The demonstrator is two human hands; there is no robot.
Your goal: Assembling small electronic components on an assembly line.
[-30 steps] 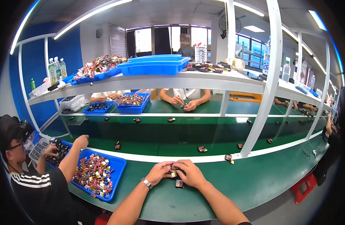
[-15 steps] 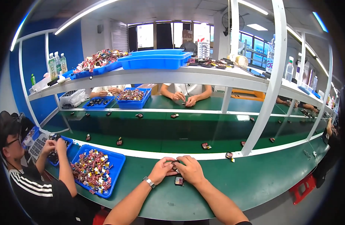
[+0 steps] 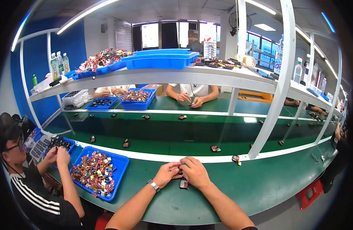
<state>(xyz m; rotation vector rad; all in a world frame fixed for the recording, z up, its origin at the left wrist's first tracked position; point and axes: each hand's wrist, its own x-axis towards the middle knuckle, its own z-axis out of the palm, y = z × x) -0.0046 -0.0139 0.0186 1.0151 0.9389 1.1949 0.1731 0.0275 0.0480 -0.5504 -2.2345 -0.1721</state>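
My left hand (image 3: 168, 174) and my right hand (image 3: 193, 173) meet over the green bench, fingers closed around a small dark part (image 3: 180, 171). Most of it is hidden by my fingers, so its exact kind does not show. Just below my fingertips lies a second small piece (image 3: 183, 184), black with a maroon and pale face, touched by neither hand. Left of my hands stands a blue tray (image 3: 124, 163) heaped with small maroon, white and yellow pieces (image 3: 95, 172).
Beyond a white rail (image 3: 146, 156) runs a dark green conveyor belt (image 3: 184, 134) carrying scattered small pieces. A white post (image 3: 278, 84) rises at right, supporting an overhead shelf (image 3: 176, 74) with blue trays and bottles. A co-worker (image 3: 38, 188) sits at left; others work across the belt.
Pieces on the belt have shifted slightly to the right. The left co-worker's hands have moved lower. My hands stay together in nearly the same place, fingers slightly shifted.
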